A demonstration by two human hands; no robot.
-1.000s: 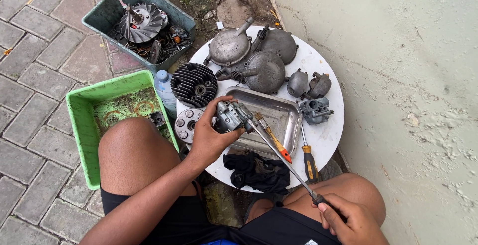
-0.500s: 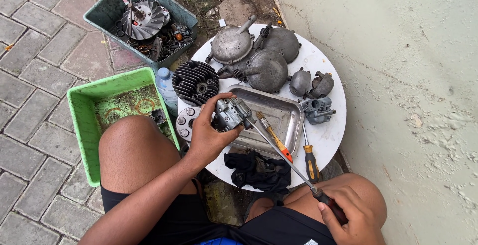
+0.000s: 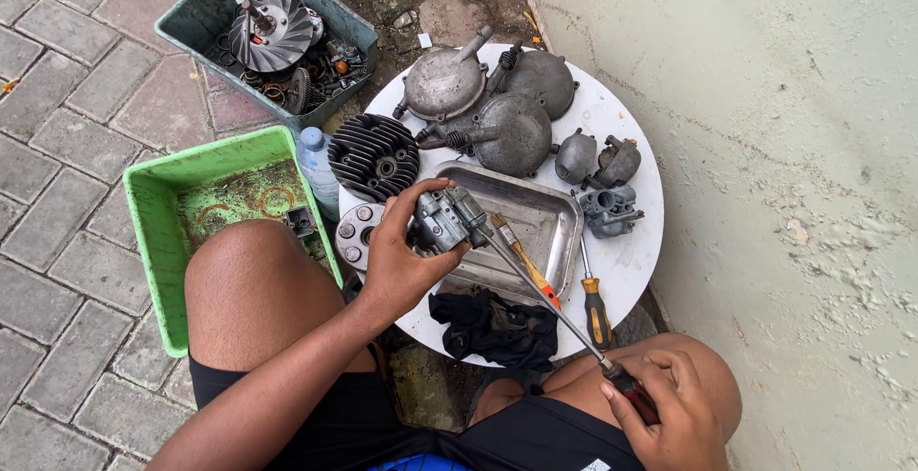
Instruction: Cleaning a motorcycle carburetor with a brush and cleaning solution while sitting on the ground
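Both hands were busy: the left hand (image 3: 400, 259) was wrapped around a small grey carburetor (image 3: 448, 219), fingers curled over its top and thumb beneath, holding it just above the near edge of a metal tray (image 3: 550, 211) at the middle of the frame. The right hand (image 3: 669, 412), low at the lower right over the knee, was closed around the dark red handle of a long screwdriver (image 3: 550, 299), whose thin steel shaft ran up and left until its tip met the carburetor's side.

As far as I could judge, the carburetor body looked whole, so the work on it seemed at an early stage; whether any screw was already loosened I could not tell.

The carburetor was dull cast metal, lumpy and grimy. The tray was shallow, rectangular, scuffed steel, with a brush lying in it. Beside it lay an orange-handled screwdriver (image 3: 596, 308) and a crumpled black rag (image 3: 497, 328) on the round white counter (image 3: 626, 251). Further up sat rounded grey engine covers (image 3: 507, 127) and a black finned cylinder head (image 3: 375, 157). At the left stood a green plastic tub (image 3: 153, 241), and at the upper left a teal tub (image 3: 206, 17) of oily parts.
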